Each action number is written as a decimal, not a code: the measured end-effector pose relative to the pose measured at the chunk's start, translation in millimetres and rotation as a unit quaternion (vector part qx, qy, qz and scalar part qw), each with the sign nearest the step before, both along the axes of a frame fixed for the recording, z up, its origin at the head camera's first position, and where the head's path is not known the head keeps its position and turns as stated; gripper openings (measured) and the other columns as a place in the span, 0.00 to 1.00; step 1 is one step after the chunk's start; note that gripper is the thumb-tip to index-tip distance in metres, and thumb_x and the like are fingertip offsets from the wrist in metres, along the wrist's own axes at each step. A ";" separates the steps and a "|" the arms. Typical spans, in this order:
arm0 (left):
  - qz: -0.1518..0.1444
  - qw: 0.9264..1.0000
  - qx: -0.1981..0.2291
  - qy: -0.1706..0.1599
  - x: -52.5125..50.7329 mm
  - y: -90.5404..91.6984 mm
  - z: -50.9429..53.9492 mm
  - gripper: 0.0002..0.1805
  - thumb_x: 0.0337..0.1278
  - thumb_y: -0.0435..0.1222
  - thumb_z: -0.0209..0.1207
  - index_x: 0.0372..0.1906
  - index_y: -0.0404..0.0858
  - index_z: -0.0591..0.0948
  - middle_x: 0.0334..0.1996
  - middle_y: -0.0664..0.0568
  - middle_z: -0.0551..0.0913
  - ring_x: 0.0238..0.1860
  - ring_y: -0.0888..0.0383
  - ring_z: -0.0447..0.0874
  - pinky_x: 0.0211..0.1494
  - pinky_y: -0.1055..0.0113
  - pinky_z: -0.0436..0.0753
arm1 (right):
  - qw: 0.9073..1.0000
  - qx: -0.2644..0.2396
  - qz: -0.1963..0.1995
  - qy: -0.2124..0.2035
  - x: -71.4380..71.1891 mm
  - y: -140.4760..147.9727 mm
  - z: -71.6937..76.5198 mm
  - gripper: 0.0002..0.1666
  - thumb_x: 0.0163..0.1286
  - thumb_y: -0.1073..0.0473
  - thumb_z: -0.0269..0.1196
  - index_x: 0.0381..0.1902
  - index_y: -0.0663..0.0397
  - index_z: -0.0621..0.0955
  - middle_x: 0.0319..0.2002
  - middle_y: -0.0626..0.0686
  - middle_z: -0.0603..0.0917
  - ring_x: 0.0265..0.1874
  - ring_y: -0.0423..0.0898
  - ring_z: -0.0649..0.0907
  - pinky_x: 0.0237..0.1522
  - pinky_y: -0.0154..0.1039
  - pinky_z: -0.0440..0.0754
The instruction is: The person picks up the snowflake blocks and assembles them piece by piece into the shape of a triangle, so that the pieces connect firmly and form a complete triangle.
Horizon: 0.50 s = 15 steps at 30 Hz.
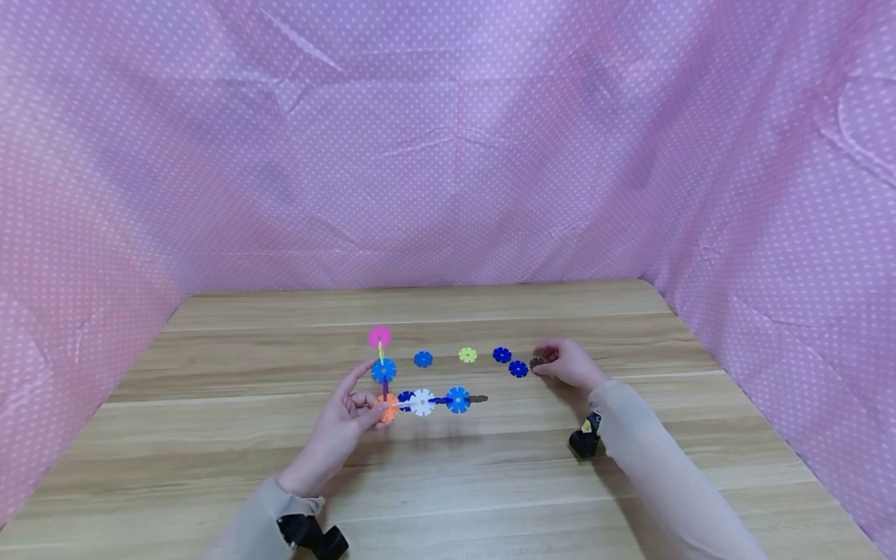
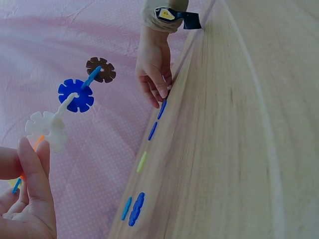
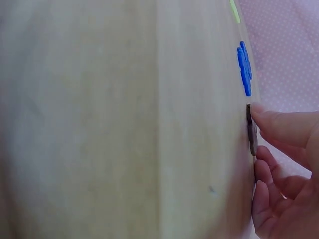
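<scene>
Head view: the left hand (image 1: 341,424) pinches an orange disc (image 1: 388,408) between thumb and fingers, at the corner of an L-shaped chain (image 1: 422,402) of notched discs. One branch runs away to a pink disc (image 1: 379,336); the other extends rightward, beyond the fingertips. The right hand (image 1: 570,364) has its thumb and fingertips close together on a loose brown disc (image 1: 537,362), just beside two dark blue discs (image 1: 518,369) on the wooden table (image 1: 490,311). Farther left lie a yellow-green disc (image 1: 467,355) and a light blue disc (image 1: 423,359).

Left wrist view: a white disc (image 2: 46,130) sits just past the left fingertips, and the chain continues to a brown end disc (image 2: 101,69). The orange disc is mostly hidden by the fingers.

Right wrist view: the thumb touches one end of the loose brown disc, the index fingertip the opposite end; the gap between them is narrow, filled by the disc.
</scene>
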<state>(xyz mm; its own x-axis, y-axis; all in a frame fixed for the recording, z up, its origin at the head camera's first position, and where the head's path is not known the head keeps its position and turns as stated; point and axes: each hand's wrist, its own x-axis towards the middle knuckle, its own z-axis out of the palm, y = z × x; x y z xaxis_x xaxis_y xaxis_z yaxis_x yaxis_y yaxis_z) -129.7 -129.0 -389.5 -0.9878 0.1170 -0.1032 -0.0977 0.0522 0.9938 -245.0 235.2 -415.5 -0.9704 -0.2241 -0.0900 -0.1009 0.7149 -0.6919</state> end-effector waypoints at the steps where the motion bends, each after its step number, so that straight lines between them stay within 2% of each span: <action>1: 0.000 1.000 0.000 0.001 0.1 -0.2 -0.2 0.38 0.59 0.21 0.53 0.71 0.47 0.57 0.27 0.51 0.76 0.30 0.60 0.79 0.41 0.68 0.83 | 1.000 -0.001 0.002 0.002 -0.2 -0.2 -0.1 0.19 0.60 0.65 0.66 0.49 0.67 0.79 0.43 0.62 0.82 0.44 0.53 0.80 0.49 0.48 0.79; 8: 0.008 1.000 0.004 -0.007 -0.4 -1.4 -0.7 0.37 0.61 0.22 0.53 0.71 0.49 0.57 0.27 0.51 0.76 0.30 0.60 0.80 0.42 0.69 0.83 | 1.000 0.006 0.008 0.002 0.9 -0.7 -0.3 0.15 0.58 0.64 0.68 0.43 0.63 0.82 0.39 0.58 0.83 0.40 0.49 0.79 0.44 0.43 0.78; 13: 0.015 1.000 0.000 -0.009 -0.3 -1.4 -0.1 0.37 0.61 0.24 0.53 0.71 0.50 0.57 0.28 0.50 0.77 0.31 0.58 0.80 0.42 0.69 0.83 | 1.000 -0.010 -0.006 -0.015 4.1 3.6 1.1 0.07 0.61 0.63 0.66 0.34 0.61 0.80 0.32 0.53 0.81 0.30 0.45 0.75 0.31 0.36 0.75; 15: 0.017 1.000 0.004 -0.010 0.1 -1.4 0.0 0.37 0.61 0.24 0.53 0.71 0.50 0.57 0.28 0.50 0.77 0.31 0.59 0.80 0.42 0.70 0.83 | 1.000 -0.025 -0.010 -0.014 6.5 3.9 2.7 0.07 0.62 0.62 0.65 0.31 0.60 0.79 0.29 0.51 0.79 0.26 0.44 0.73 0.28 0.35 0.73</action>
<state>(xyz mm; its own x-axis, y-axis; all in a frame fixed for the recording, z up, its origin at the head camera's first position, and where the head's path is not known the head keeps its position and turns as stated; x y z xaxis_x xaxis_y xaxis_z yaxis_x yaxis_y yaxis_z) -129.6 -130.5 -389.4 -0.9890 0.0845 -0.1217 -0.1187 0.0405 0.9921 -238.5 239.2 -412.8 -0.9720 -0.2093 -0.1070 -0.0662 0.6808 -0.7295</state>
